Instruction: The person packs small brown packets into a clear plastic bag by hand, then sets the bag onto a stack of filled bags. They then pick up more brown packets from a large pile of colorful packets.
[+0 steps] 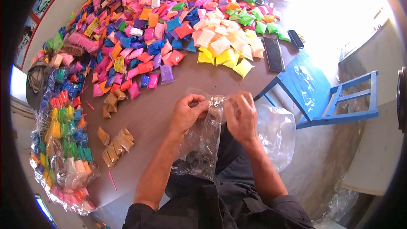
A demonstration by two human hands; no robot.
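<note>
A single camera sits on the person's head and looks forward and steeply down over the brown table [169, 114]. The wide fisheye lens bends the scene and leaves a dark rounded border at the picture's edges. The table's near edge lies close beneath the lens, with the person's lap just below it in the picture. Its far end runs toward the top, and the floor shows to its right.

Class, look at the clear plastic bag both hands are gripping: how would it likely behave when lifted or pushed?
The clear plastic bag is probably floppy: it hangs crumpled below the left hand and right hand. Likely very light, being thin and see-through. Its glossy film may be slippery.
</note>
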